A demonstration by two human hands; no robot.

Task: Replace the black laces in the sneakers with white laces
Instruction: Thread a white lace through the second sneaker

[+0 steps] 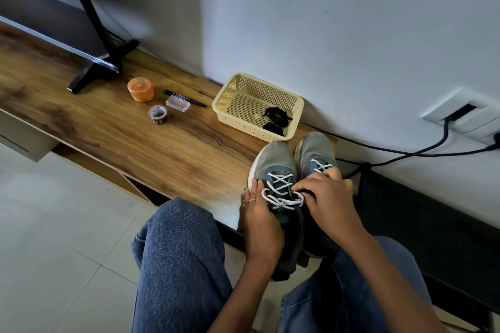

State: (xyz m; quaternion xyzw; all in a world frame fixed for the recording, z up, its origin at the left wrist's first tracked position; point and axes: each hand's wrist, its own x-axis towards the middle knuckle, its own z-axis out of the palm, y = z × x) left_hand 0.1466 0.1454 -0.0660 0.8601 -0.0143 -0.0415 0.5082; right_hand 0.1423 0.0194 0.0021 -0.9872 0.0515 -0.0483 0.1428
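At the near edge of the wooden bench (pixel 167 140), just past the person's denim knees, both hands sit on the left sneaker (pixel 273 170) of a grey pair standing side by side, toes pointing away toward the wall. Left hand (pixel 259 213) wraps the sneaker's left side near the top eyelets, fingers curled on the upper, steadying it. Right hand (pixel 328 197) comes over from the right, fingertips pinching at the right loop of the white lace (pixel 281 192), which is already crossed up the tongue and bowed at the top. Key relation: the bow lies across the shoe, left to right, at right angles to the sneaker's near-far long axis, with the knot sitting between the two hands; right hand is the one on the lace, left only holds the shoe. Likely step is snugging or tidying the bow, pulling outward to the right. The right sneaker (pixel 315 151), touching the first on its right, shows white lacing too, partly hidden by the right hand. Farther back left, the cream basket (pixel 238 94) holds the black laces (pixel 276 119), bunched in its near right corner. Task looks nearly done.
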